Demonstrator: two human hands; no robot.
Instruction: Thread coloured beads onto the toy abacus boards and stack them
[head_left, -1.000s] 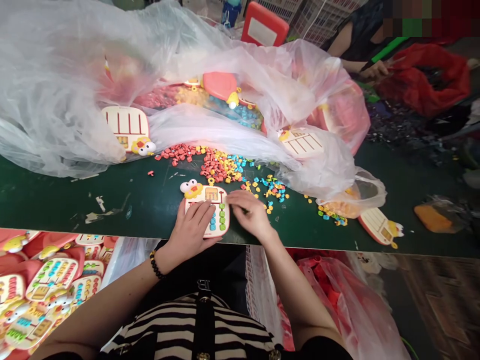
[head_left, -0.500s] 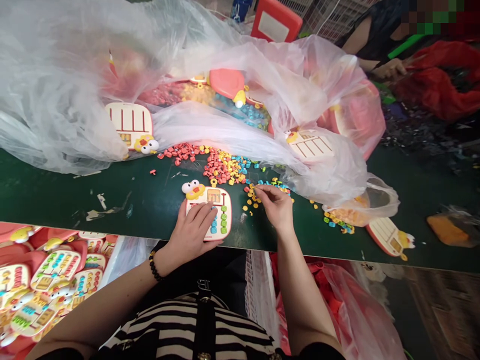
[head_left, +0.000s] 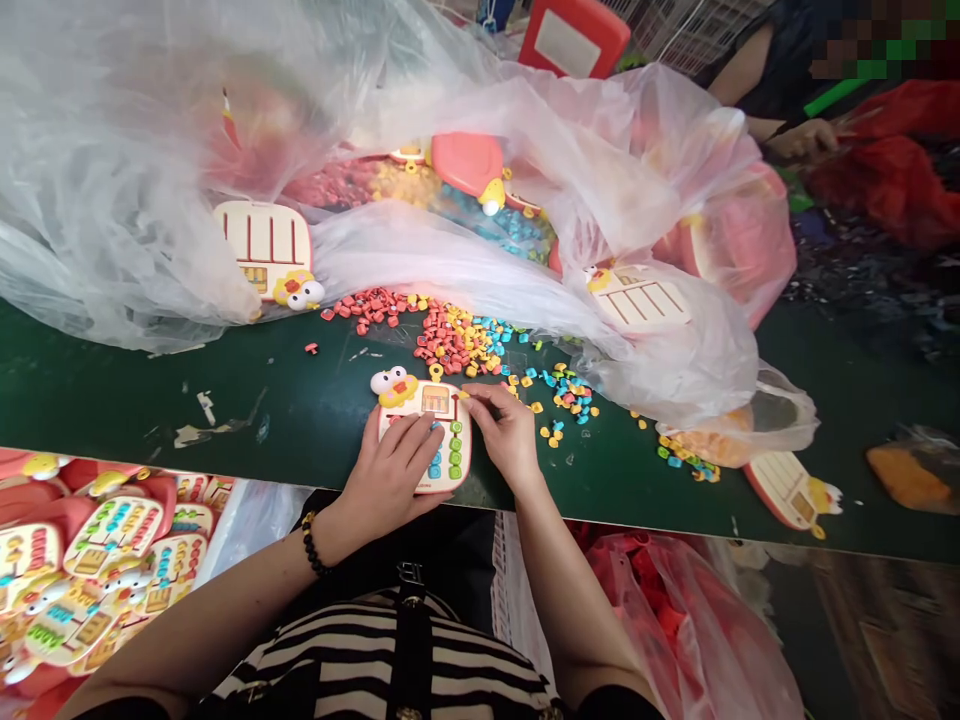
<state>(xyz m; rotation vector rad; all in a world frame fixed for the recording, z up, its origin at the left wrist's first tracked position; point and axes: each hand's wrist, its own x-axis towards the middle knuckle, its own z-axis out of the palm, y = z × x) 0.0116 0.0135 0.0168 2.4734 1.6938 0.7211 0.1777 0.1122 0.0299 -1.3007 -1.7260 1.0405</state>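
A cream duck-headed board (head_left: pixel 444 480) with a pink rim lies at the table's front edge, green and blue pieces showing in its slots. My left hand (head_left: pixel 401 465) lies flat over its left half, fingers spread, hiding part of the slots. Thumb and forefinger of my right hand (head_left: pixel 504 430) pinch a small yellow piece (head_left: pixel 463 394) at the board's upper right corner. Just behind the board is a pile of small red pieces (head_left: pixel 442 340), with yellow and blue ones (head_left: pixel 574 392) to its right.
Clear plastic bags (head_left: pixel 450 245) with more parts cover the back of the green table (head_left: pixel 300 400). Other boards lie at the left (head_left: pixel 266 240) and right (head_left: pixel 784 485). Filled boards (head_left: pixel 112 535) are heaped at lower left. A person's hand (head_left: pixel 810 138) shows at upper right.
My right hand has moved left from the loose yellow pieces to the board's upper right corner. My left hand stays on the board. The whole view has shifted slightly.
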